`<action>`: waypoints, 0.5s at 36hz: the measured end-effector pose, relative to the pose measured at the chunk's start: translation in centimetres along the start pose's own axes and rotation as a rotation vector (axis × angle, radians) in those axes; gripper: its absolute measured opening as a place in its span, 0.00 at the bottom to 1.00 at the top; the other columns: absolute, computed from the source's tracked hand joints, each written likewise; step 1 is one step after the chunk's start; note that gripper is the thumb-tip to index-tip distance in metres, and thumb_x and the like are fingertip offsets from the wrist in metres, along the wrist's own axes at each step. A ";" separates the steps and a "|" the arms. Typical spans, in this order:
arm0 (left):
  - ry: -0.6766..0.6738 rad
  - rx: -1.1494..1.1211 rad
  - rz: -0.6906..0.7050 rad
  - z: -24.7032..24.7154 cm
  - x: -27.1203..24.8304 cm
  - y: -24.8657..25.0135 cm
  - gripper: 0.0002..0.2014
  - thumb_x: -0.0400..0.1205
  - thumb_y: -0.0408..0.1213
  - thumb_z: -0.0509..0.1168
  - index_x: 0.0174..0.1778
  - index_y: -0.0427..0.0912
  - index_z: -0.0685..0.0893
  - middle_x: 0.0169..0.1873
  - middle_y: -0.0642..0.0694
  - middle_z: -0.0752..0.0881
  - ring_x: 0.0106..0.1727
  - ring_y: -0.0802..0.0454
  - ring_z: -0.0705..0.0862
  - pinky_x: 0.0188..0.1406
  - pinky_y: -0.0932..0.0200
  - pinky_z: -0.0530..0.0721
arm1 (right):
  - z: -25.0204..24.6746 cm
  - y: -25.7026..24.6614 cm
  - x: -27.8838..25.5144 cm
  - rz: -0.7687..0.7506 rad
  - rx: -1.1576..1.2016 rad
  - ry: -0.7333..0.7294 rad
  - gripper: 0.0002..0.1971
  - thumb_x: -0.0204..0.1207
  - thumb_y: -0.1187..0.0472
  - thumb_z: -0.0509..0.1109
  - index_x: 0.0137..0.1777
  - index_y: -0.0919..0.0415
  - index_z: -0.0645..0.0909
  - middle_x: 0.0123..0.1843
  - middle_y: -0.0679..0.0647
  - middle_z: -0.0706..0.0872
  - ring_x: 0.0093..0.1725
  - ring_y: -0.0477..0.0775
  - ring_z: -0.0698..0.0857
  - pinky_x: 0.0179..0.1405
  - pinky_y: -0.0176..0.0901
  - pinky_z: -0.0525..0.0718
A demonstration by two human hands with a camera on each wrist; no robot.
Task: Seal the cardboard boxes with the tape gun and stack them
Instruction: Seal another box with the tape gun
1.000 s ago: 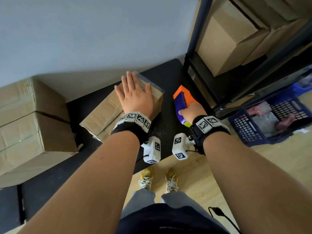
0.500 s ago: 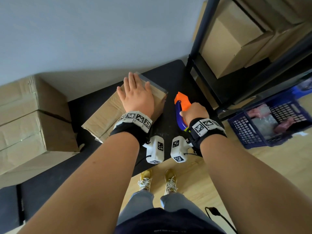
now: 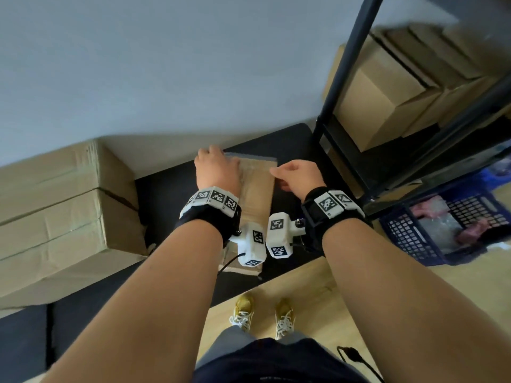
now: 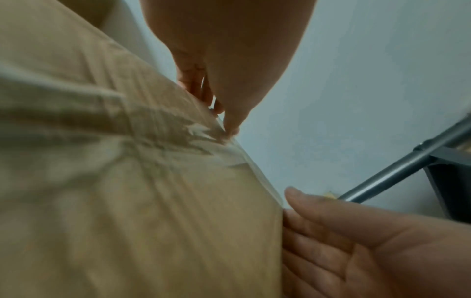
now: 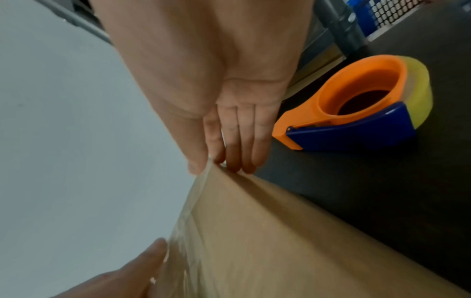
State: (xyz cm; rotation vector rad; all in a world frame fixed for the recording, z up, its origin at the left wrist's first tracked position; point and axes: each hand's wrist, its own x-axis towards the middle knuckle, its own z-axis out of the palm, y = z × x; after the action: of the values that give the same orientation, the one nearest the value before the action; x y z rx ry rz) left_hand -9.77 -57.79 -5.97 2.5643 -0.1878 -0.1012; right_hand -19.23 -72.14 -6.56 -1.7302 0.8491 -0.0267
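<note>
Since a moment ago my right hand (image 3: 297, 178) has let go of the tape gun (image 5: 356, 104) and come to the box (image 3: 255, 194), which now lies turned along my line of sight on the black mat (image 3: 293, 145). Both hands grasp the box: left hand (image 3: 217, 172) curled over its far left corner, right with fingers (image 5: 239, 141) straight along its right edge. Right of the box, the tape gun rests on the mat. Left of it stands a stack of boxes (image 3: 63, 205).
</note>
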 end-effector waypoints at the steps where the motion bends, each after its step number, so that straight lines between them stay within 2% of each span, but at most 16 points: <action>1: 0.005 -0.021 -0.019 -0.1 0.0 -0.3 0.14 0.83 0.40 0.62 0.61 0.37 0.79 0.63 0.38 0.76 0.64 0.40 0.74 0.60 0.52 0.73 | 0.3 -0.1 0.2 -0.013 -0.045 0.020 0.05 0.75 0.56 0.79 0.41 0.54 0.86 0.45 0.54 0.91 0.50 0.57 0.90 0.58 0.56 0.89; 4: 0.011 -0.061 -0.010 -0.4 0.0 -1.6 0.11 0.85 0.34 0.59 0.61 0.38 0.81 0.63 0.40 0.75 0.61 0.41 0.78 0.55 0.55 0.74 | 0.7 -0.6 0.5 -0.051 -0.164 0.045 0.02 0.76 0.59 0.77 0.46 0.54 0.86 0.47 0.51 0.90 0.52 0.54 0.89 0.59 0.52 0.87; 6: 0.032 -0.083 0.057 -0.6 -0.2 -2.2 0.13 0.84 0.31 0.59 0.61 0.38 0.82 0.64 0.42 0.74 0.59 0.42 0.79 0.52 0.57 0.74 | 0.7 -0.7 0.7 -0.086 -0.201 0.066 0.08 0.77 0.62 0.76 0.55 0.58 0.86 0.51 0.50 0.88 0.53 0.50 0.86 0.55 0.42 0.82; 8: 0.059 -0.065 0.150 -0.8 -0.5 -2.3 0.14 0.82 0.30 0.58 0.62 0.40 0.83 0.63 0.44 0.74 0.60 0.44 0.78 0.52 0.57 0.76 | 0.7 -1.0 0.7 -0.137 -0.210 0.078 0.14 0.76 0.68 0.75 0.60 0.58 0.82 0.53 0.50 0.84 0.53 0.49 0.83 0.51 0.38 0.77; 10: 0.056 0.001 0.262 -0.8 -0.6 -2.2 0.14 0.83 0.32 0.59 0.61 0.43 0.84 0.63 0.46 0.76 0.63 0.46 0.74 0.52 0.55 0.78 | 1.2 -1.4 0.8 -0.201 -0.270 0.058 0.18 0.75 0.73 0.70 0.60 0.53 0.81 0.57 0.53 0.83 0.54 0.51 0.83 0.51 0.40 0.80; 13: 0.008 0.100 0.394 -0.5 -0.2 -2.4 0.13 0.84 0.37 0.61 0.60 0.48 0.86 0.61 0.49 0.80 0.65 0.47 0.72 0.52 0.51 0.80 | 2.0 -2.0 1.0 -0.243 -0.323 0.007 0.19 0.75 0.72 0.66 0.56 0.47 0.84 0.61 0.59 0.81 0.53 0.55 0.86 0.55 0.47 0.86; 15: -0.036 0.098 0.394 -0.1 0.2 -2.8 0.13 0.85 0.37 0.59 0.61 0.50 0.86 0.59 0.49 0.82 0.65 0.47 0.71 0.56 0.51 0.78 | 2.2 -2.3 1.1 -0.233 -0.339 -0.035 0.17 0.78 0.70 0.65 0.59 0.50 0.86 0.63 0.57 0.79 0.55 0.54 0.84 0.58 0.46 0.84; 18: -0.084 0.028 0.317 0.2 0.3 -3.1 0.14 0.86 0.39 0.56 0.64 0.50 0.82 0.62 0.48 0.80 0.69 0.46 0.67 0.63 0.53 0.72 | 2.3 -2.1 1.5 -0.208 -0.337 -0.049 0.15 0.83 0.65 0.64 0.65 0.53 0.86 0.64 0.54 0.75 0.56 0.52 0.81 0.59 0.43 0.80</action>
State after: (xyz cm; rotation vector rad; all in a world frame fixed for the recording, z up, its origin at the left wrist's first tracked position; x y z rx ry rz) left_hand -9.09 -55.31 -7.82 2.5246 -0.6270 -0.0864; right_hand -16.03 -70.89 -6.22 -2.1221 0.6605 0.0211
